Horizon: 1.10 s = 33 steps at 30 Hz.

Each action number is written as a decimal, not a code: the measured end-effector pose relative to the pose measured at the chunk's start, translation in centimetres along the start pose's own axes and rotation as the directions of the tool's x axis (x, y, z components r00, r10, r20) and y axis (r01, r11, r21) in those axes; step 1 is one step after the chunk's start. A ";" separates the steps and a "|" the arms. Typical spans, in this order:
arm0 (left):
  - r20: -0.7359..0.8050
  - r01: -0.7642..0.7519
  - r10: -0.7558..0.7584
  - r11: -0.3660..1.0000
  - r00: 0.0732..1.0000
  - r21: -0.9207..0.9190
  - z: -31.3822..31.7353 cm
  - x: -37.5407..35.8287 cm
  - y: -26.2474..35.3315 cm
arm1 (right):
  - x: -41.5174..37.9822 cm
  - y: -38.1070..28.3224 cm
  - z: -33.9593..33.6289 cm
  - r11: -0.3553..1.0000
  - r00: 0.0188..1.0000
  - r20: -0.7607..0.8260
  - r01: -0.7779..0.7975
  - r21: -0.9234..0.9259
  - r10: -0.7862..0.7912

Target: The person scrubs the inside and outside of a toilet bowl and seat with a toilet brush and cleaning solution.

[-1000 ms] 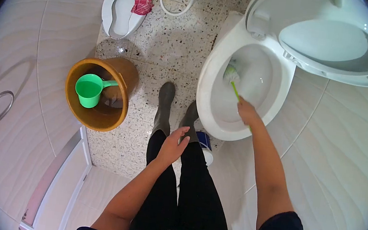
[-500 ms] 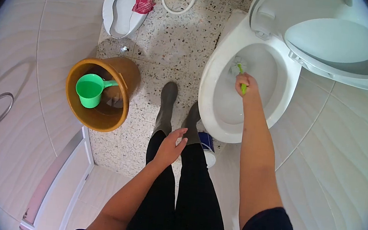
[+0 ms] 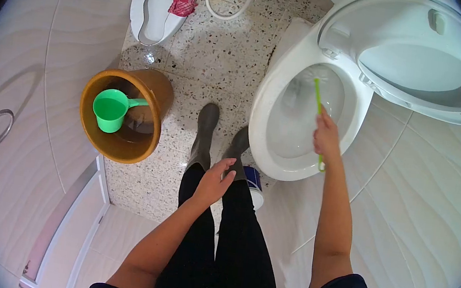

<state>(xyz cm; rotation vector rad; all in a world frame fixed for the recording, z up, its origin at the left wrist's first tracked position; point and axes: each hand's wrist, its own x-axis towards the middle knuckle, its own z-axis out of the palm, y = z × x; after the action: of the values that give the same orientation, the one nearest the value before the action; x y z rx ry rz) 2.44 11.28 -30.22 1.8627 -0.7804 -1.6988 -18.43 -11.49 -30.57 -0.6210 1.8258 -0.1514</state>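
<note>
My right hand is closed around the green handle of a toilet brush. The brush's white head is down inside the toilet bowl, near its back, and looks blurred against the white. The handle's end sticks out below my fist, over the bowl's right rim. The toilet seat and lid are raised. My left hand hangs in front of my legs with its fingers apart, holding nothing.
At left stands a brown bucket with a green dipper in it. Behind it lies a white bedpan with a red cloth. A white hose curls on the floor. A blue-and-white container stands by my boots.
My right hand has moved right and toward me, and the brush handle now shows at greater length. The brush head has shifted right in the bowl. My left hand is nearly unmoved.
</note>
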 end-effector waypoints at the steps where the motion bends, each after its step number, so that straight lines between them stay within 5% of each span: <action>1: 0.002 0.003 -0.003 1.000 1.000 -0.001 0.2 0.0 0.1 | -0.1 0.8 1.5 0.957 0.986 -0.001 0.164 -0.241 -0.169; 2: 0.007 0.009 -0.010 1.000 1.000 0.027 0.3 0.0 0.4 | 0.1 1.7 2.3 0.832 0.944 0.039 0.308 -0.462 -0.328; 3: 0.012 0.017 -0.018 0.998 1.000 0.057 0.5 -0.2 0.5 | 0.9 3.0 1.7 0.835 0.946 0.037 0.302 -0.460 -0.322; 5: 0.013 -0.007 0.007 0.999 1.000 0.032 0.9 -0.1 0.0 | 3.2 5.0 -1.4 0.519 0.744 0.106 0.553 -0.652 -0.659; 6: 0.012 -0.030 0.030 1.000 0.999 0.000 1.0 -0.4 -0.1 | 4.1 5.3 -3.2 0.536 0.732 0.028 0.525 -0.661 -0.681; 7: 0.014 -0.034 0.034 0.999 0.999 0.005 0.9 -0.4 0.1 | 3.8 5.1 -4.5 0.539 0.731 0.023 0.525 -0.659 -0.682; 9: 0.033 -0.037 0.037 0.999 0.999 0.016 0.5 -0.4 0.7 | 1.6 4.6 -6.7 0.489 0.860 -0.077 0.211 -0.846 -0.505; 11: 0.030 -0.027 0.026 0.999 0.999 0.029 0.0 -0.3 0.8 | -0.5 7.0 -8.2 0.403 0.919 -0.034 0.139 -0.905 -0.392; 13: 0.025 -0.027 0.026 0.999 0.999 0.041 -0.3 0.0 1.2 | -2.7 11.1 -9.2 0.287 0.975 0.072 0.132 -0.949 -0.210; 15: 0.014 -0.028 0.027 0.999 1.000 0.020 -0.4 -0.1 1.7 | -8.5 8.9 -7.0 0.433 0.965 0.258 0.213 -0.876 0.046; 18: 0.020 -0.022 0.023 1.000 1.000 -0.003 -0.3 -0.3 2.0 | -8.4 10.1 -6.5 0.469 0.905 0.422 0.392 -0.791 -0.045; 20: -0.006 -0.038 0.038 0.999 0.999 0.000 -0.2 -0.5 2.0 | -3.8 9.7 -9.1 0.187 0.939 0.344 0.342 -0.921 -0.027; 22: -0.034 -0.046 0.046 0.999 0.998 0.006 -0.2 -0.7 1.5 | 3.1 10.2 -14.1 0.023 0.922 0.286 0.302 -0.953 -0.262; 24: -0.034 -0.031 0.031 1.000 0.999 0.002 -0.2 -0.7 1.0 | 0.6 1.5 -11.4 0.231 0.923 0.101 0.197 -0.953 -0.370; 27: -0.023 -0.020 0.020 1.000 1.000 0.006 0.0 -1.0 -0.1 | -0.7 0.4 -8.7 0.173 0.935 0.058 0.125 -0.977 -0.349; 28: -0.027 -0.021 0.021 1.000 0.999 0.004 0.0 -0.9 -0.1 | -0.2 2.1 -9.3 0.054 0.955 0.094 0.113 -0.992 -0.281; 30: -0.054 -0.031 0.031 1.000 0.998 -0.005 -0.2 -1.1 0.1 | -1.0 6.5 -11.0 0.063 0.960 0.209 0.224 -0.973 -0.189; 32: -0.052 -0.024 0.024 1.000 0.998 -0.003 -0.1 -1.0 0.1 | -4.9 7.1 -9.7 0.117 0.908 0.418 0.414 -0.903 0.007; 33: -0.046 -0.017 0.017 1.000 0.999 0.001 0.0 -0.8 0.2 | -6.8 5.7 -8.0 0.291 0.908 0.412 0.375 -0.880 0.077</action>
<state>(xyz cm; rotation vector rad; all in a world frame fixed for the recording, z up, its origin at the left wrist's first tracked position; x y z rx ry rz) 2.41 11.70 -29.50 1.8835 -0.7765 -1.6400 -26.24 -4.89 -24.30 -1.5622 1.2713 1.0059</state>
